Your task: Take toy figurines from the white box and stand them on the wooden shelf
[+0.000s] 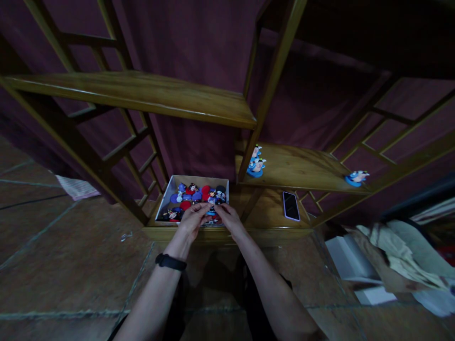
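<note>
A shallow cardboard box (163,208) on the low shelf holds several small toy figurines in red, purple, black and blue. Over its front right corner, my left hand (194,220) and my right hand (229,219) meet with fingers pinched together. Between the fingertips is a small figurine (211,210) with blue on it, partly covered by the fingers. Its finer details are too small to make out. A dark band (170,262) circles my left wrist.
Light-blue figurines (256,168) stand beside the post on the right shelf (298,166), and another figurine (356,178) sits at its right end. A phone (291,206) lies below. White boxes (351,258) and cloth are on the floor at right. An upper shelf (142,94) overhangs the box.
</note>
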Tool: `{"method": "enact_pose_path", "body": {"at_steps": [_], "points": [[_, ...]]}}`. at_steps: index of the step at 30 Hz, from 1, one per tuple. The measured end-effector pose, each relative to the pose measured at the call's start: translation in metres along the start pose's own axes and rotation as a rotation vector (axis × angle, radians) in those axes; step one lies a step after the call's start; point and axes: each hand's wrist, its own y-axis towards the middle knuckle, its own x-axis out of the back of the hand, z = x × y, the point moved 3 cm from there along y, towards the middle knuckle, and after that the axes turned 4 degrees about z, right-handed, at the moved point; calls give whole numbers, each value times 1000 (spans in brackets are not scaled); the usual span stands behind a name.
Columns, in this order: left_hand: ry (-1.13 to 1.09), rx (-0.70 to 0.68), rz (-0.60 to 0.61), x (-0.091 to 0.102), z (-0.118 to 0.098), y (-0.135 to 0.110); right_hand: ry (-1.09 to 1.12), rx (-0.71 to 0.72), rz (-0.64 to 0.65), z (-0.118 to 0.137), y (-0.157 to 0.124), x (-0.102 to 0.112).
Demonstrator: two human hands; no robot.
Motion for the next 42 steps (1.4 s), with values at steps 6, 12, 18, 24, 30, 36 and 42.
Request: {"method": "enact_pose_path", "body": {"at_steps": [6,12,18,24,30,36,42], "points": [[30,-25,42,-1,5,2,-114,51,-34,-7,5,3],[17,-35,27,-3,2,-1,-107,59,-12,-10,7,5],[6,-18,14,0,4,1,-76,51,-3,-8,5,4],[-1,-7,-26,-1,3,0,-71,45,-16,-11,7,5],[-18,-4,-62,0,3,0,-86,24,-26,-15,11,5],[-10,-21,-87,-1,1,-3,-79,24,-37,-16,11,5],[41,-40,0,-3,1,-2,-51,10,-35,-15,10,5]]}}
